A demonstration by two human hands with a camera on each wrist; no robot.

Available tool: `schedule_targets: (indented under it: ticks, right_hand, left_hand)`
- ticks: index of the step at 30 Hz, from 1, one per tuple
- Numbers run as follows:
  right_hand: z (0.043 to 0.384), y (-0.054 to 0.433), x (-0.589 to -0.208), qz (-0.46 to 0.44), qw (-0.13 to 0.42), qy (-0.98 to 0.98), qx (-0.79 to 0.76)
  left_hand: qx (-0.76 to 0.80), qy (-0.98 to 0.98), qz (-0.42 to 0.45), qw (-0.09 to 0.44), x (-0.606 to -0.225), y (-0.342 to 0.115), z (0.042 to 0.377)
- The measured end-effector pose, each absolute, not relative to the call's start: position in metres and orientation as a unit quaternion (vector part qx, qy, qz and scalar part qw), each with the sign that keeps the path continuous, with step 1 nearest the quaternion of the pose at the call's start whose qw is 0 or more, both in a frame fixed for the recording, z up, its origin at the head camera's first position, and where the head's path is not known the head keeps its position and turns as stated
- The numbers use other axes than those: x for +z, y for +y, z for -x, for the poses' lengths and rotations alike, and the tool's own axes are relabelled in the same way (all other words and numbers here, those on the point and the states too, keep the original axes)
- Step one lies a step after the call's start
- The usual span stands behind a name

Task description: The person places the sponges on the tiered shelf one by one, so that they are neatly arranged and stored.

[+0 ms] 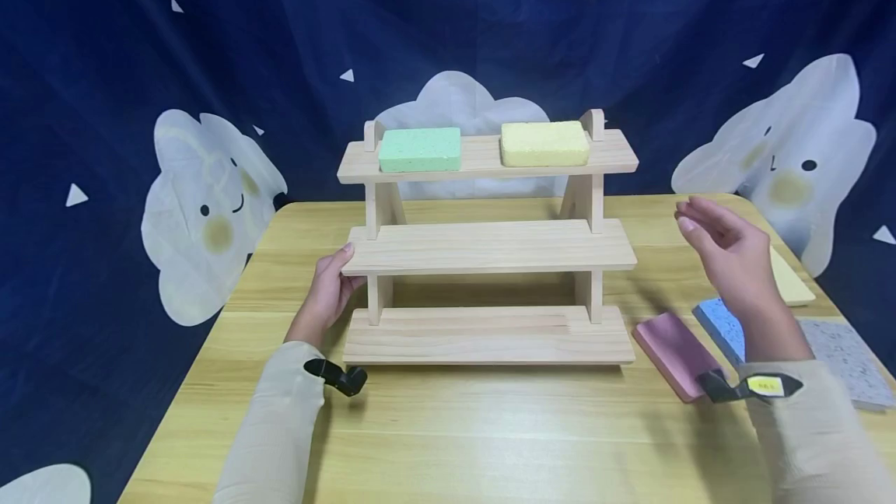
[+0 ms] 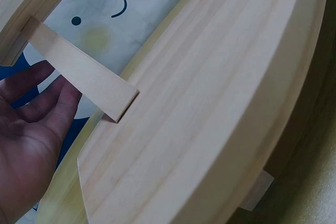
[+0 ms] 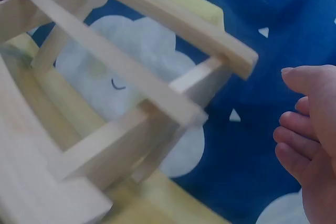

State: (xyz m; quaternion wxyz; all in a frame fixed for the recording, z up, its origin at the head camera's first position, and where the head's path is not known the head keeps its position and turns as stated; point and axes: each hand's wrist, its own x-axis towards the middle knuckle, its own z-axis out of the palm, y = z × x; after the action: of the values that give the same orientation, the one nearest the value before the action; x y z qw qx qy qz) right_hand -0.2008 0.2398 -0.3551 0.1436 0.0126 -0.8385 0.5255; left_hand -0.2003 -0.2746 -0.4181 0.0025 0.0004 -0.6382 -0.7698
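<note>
A three-tier wooden display stand [image 1: 490,247] stands upright on the table. My left hand [image 1: 330,286] grips the left end of its middle shelf, thumb at the shelf's edge. In the left wrist view, the left hand's fingers [image 2: 44,95] curl beside the stand's upright [image 2: 84,69]. On the top shelf sit a green speckled block [image 1: 420,150] at left and a pale yellow block [image 1: 544,144] at right. My right hand [image 1: 735,263] hovers right of the stand, holding nothing. In the right wrist view, that hand [image 3: 310,135] is apart from the stand, fingers loosely bent.
Right of the stand lie a pink slab [image 1: 675,352], a blue speckled slab [image 1: 724,327], a grey speckled slab [image 1: 843,360] and a pale yellow slab [image 1: 789,278]. The right forearm partly covers the blue one. A dark blue cloth [image 1: 315,37] with cloud figures hangs behind the table.
</note>
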Motion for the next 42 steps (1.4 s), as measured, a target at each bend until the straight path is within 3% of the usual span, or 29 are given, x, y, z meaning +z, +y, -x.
schedule_targets:
  ticks: [17,26,32,42]
  right_hand:
    - [0.137,0.260,-0.423,0.090,0.121,-0.833,0.532]
    - [0.106,0.259,-0.450,0.158,0.101,-0.872,0.453]
    - [0.091,0.253,-0.460,0.202,0.115,-0.881,0.412]
    - [0.084,0.254,-0.471,0.173,0.072,-0.911,0.368]
  left_hand:
    - [-0.759,-0.651,0.000,0.001,-0.419,-0.275,0.201]
    - [-0.758,-0.652,-0.001,0.002,-0.419,-0.276,0.201]
    - [-0.759,-0.651,-0.003,0.007,-0.420,-0.277,0.201]
    - [-0.759,-0.651,-0.001,0.007,-0.420,-0.275,0.201]
